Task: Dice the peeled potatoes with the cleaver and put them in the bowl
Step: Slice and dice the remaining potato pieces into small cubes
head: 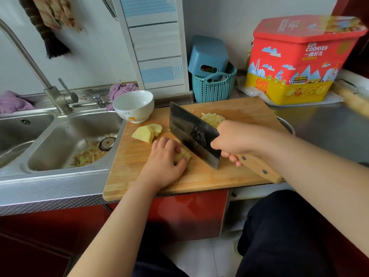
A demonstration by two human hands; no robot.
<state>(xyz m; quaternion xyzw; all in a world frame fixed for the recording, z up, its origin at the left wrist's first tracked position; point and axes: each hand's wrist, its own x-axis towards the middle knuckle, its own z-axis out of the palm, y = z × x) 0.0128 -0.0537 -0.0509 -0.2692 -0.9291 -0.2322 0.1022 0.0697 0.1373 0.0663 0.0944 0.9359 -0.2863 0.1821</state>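
Left hand point(165, 156): fingers curled, pinning potato slices point(182, 155) | right hand point(235, 139): wrapped round cleaver point(191, 132) handle | diced pile point(212, 119) at 1 o'clock; bowl point(133, 105) at 11 on cutting board point(199, 176).

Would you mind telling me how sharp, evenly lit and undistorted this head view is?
Head view: soft daylight, weak shadows; wide-angle bending curves the cutting board and counter edges; the cookie tin lid smears at the frame's edge; the cleaver blade shows mild glare; both hands look fairly sharp.
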